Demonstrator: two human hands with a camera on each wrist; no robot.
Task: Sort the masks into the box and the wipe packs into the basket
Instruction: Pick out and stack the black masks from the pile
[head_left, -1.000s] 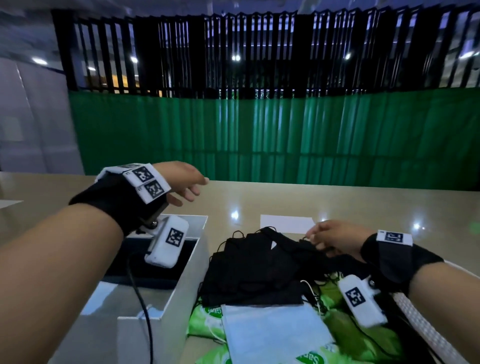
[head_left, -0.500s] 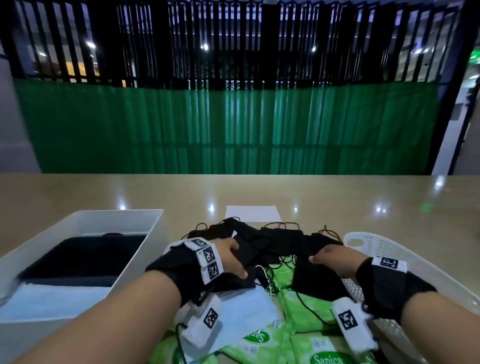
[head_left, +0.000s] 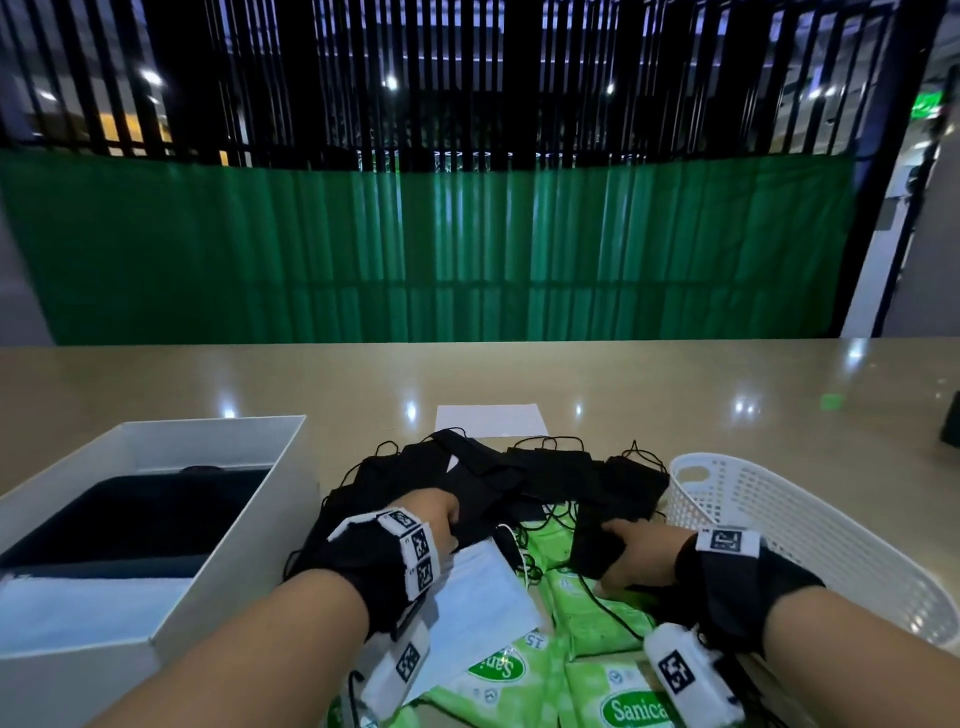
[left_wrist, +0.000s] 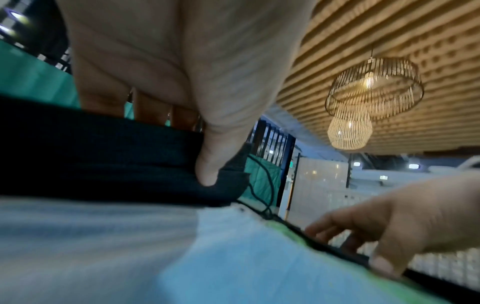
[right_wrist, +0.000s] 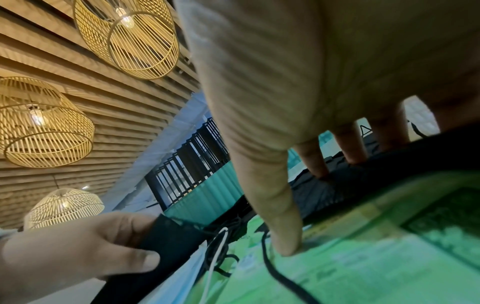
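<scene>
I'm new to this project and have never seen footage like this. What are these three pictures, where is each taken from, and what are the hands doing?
No machine here: a person wears three cameras, one on the head and one on each wrist. The head view looks down at a table with a white box on the left, a white basket on the right, and between them a pile of black masks, a pale blue mask and green wipe packs. The wrist views look along the fingers. The left hand pinches a black mask, thumb on top. The right hand grips another black mask, thumb touching a wipe pack.
</scene>
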